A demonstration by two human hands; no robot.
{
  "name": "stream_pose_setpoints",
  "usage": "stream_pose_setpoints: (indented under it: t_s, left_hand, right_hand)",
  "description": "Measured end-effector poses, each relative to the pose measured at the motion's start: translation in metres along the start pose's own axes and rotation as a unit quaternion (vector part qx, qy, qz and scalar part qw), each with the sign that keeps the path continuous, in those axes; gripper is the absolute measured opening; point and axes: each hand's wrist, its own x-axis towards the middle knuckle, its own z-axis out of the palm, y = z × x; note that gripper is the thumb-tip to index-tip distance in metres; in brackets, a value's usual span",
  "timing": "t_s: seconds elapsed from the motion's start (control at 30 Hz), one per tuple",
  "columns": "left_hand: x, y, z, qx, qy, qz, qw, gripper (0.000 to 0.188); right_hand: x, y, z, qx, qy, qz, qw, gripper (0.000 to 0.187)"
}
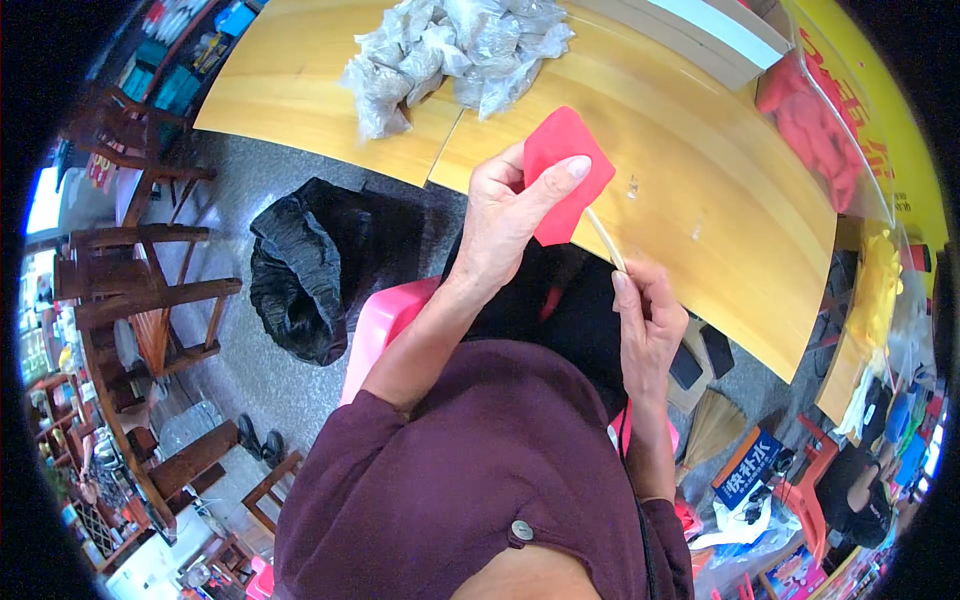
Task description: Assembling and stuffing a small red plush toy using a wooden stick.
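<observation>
My left hand (pixel 505 220) is closed on a small flat red piece (pixel 558 140), its thumb pressed on top and the fingers behind. Whether the piece is cloth or paper, I cannot tell. A thin pale stick (pixel 605 240) slants from the lower edge of the red piece down to my right hand (pixel 650 315). The fingertips of that hand pinch the stick's lower end. The upper end is hidden at the red piece, so I cannot tell if it goes inside or behind. Both hands are over the near edge of the yellow wooden table (pixel 730 270).
Clear knotted bags of greyish filling (pixel 460 45) are heaped at the table's far side. A clear bag of red pieces (pixel 815 130) lies at the right, near a long box (pixel 700 35). A large black bag (pixel 300 270) stands on the floor at left, beside my pink stool (pixel 385 320).
</observation>
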Motion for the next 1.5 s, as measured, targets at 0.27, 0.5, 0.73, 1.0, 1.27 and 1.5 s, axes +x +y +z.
stream_pose_setpoints:
  t_s: [0.27, 0.5, 0.73, 1.0, 1.27, 1.5]
  left_hand:
    - [0.0, 0.004, -0.001, 0.041, -0.028, -0.044, 0.998, 0.023]
    - [-0.002, 0.011, 0.006, 0.035, -0.06, -0.064, 0.995, 0.018]
    - [-0.001, 0.004, -0.001, 0.078, -0.052, -0.08, 0.992, 0.017]
    - [-0.001, -0.003, -0.007, 0.05, -0.037, -0.079, 0.995, 0.021]
    - [-0.008, -0.015, 0.005, -0.05, 0.042, -0.026, 0.998, 0.022]
    - [-0.005, -0.011, 0.0, -0.055, 0.06, -0.013, 0.997, 0.02]
  right_hand:
    - [-0.002, 0.008, -0.007, -0.026, 0.015, -0.016, 0.999, 0.009]
    - [0.002, 0.007, -0.009, -0.032, 0.017, -0.022, 0.999, 0.009]
    - [0.0, 0.001, -0.001, 0.023, 0.01, 0.021, 0.999, 0.01]
    - [-0.003, -0.001, 0.002, 0.117, -0.027, 0.093, 0.988, 0.014]
    - [-0.004, -0.013, 0.016, 0.246, -0.021, 0.148, 0.958, 0.018]
    - [0.001, -0.02, 0.016, 0.243, -0.041, 0.173, 0.954, 0.019]
